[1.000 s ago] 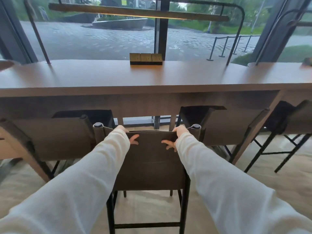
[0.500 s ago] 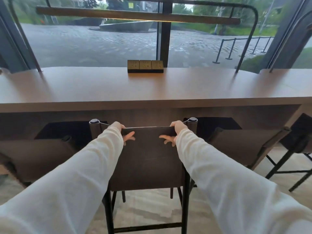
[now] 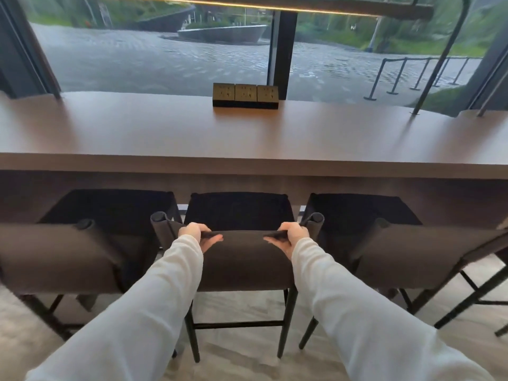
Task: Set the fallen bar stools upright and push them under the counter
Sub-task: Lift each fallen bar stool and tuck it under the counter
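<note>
We have both grips, left hand (image 3: pixel 195 235) and right hand (image 3: pixel 292 237), closed on the backrest top of the middle stool (image 3: pixel 242 259), upright, seat partly under the counter (image 3: pixel 247 138), neighbouring stools already tucked in, probably just a final push left.

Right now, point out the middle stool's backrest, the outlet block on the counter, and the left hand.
middle stool's backrest (image 3: pixel 242 259), head view, centre of the fabric panel.
outlet block (image 3: pixel 245 95), head view, front of the middle socket.
left hand (image 3: pixel 196 234), head view, back of the hand.
</note>
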